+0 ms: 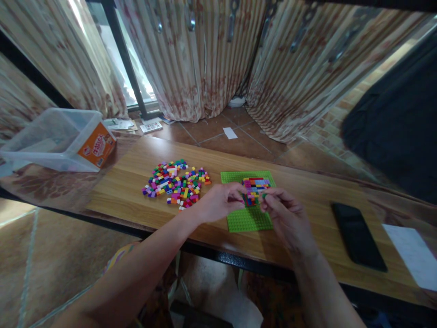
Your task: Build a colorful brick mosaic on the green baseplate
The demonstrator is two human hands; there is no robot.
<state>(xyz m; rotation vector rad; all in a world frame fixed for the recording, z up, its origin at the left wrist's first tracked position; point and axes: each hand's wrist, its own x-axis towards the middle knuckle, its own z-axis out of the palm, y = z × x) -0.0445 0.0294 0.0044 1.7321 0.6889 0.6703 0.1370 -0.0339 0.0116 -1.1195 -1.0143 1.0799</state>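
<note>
A green studded baseplate (247,220) lies on the wooden board, with a block of colourful toy bricks (256,183) built up on its upper middle part. My right hand (285,212) is over the plate's right edge, thumb and finger pinched on a small green brick (264,196). My left hand (223,200) hovers at the plate's left side, its fingers curled toward the built bricks. Something small and pinkish shows at its fingertips; whether it is held or part of the build is unclear. Both hands cover part of the plate.
Left of the plate lies a spread pile of loose bricks (177,184). A clear plastic bin (64,141) with an orange label stands at the far left. To the right are a black phone (358,237) and a white paper sheet (413,253). Curtains (205,68) hang behind.
</note>
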